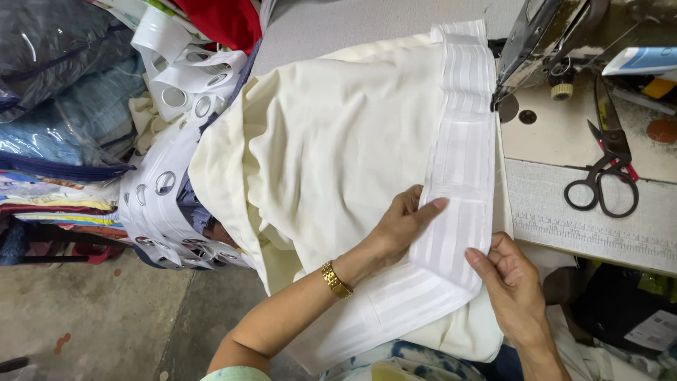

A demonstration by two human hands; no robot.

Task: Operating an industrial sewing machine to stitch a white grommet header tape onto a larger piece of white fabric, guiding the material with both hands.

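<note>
Fingertips of the right hand [513, 286] pinch the folded corner of a white ribbed curtain tape [458, 162], thumb on top. Just beside it, the left hand [403, 224] (a gold watch at its wrist) lies flat with fingers stretched, pressing the tape's inner edge onto cream fabric [331, 148]. This tape runs along the fabric's edge up to the sewing machine [543, 35]. Black scissors [606, 173] lie on the table [564, 134], well apart.
</note>
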